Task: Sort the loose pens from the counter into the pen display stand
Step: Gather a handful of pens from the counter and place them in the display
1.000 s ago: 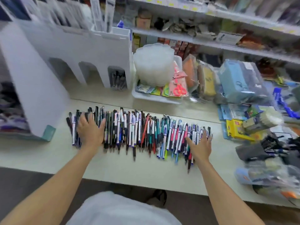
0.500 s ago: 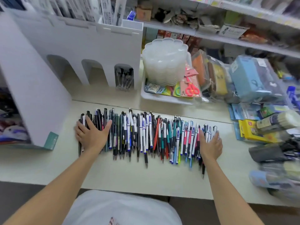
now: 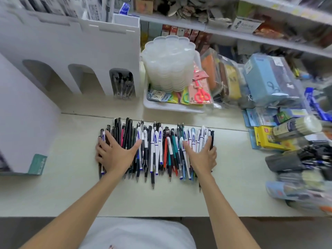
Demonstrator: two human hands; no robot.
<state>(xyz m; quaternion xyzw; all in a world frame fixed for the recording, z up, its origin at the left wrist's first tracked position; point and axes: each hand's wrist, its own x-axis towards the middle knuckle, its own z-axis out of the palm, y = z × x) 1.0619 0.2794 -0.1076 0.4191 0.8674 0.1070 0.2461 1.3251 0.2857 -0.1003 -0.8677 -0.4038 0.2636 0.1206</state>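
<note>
Several loose pens (image 3: 158, 150), black, white, red and teal, lie side by side in a tight row on the pale counter (image 3: 71, 191). My left hand (image 3: 115, 155) lies flat on the row's left end with its fingers spread. My right hand (image 3: 202, 157) presses with straight fingers on the right end. Both hands bracket the row. The white pen display stand (image 3: 75, 51) stands at the back left with three arched slots. Its right slot (image 3: 122, 83) holds several dark pens; the other two slots look empty.
A white tray (image 3: 172, 106) with a stack of clear plastic lids and packaged scissors sits behind the pens. Packaged stationery crowds the counter's right side (image 3: 269, 137). A white panel (image 3: 23, 123) stands at the left. Shelves of goods run across the back.
Both hands have slid inward, and the pen row has become narrower and more tightly packed. The camera has moved closer over the counter.
</note>
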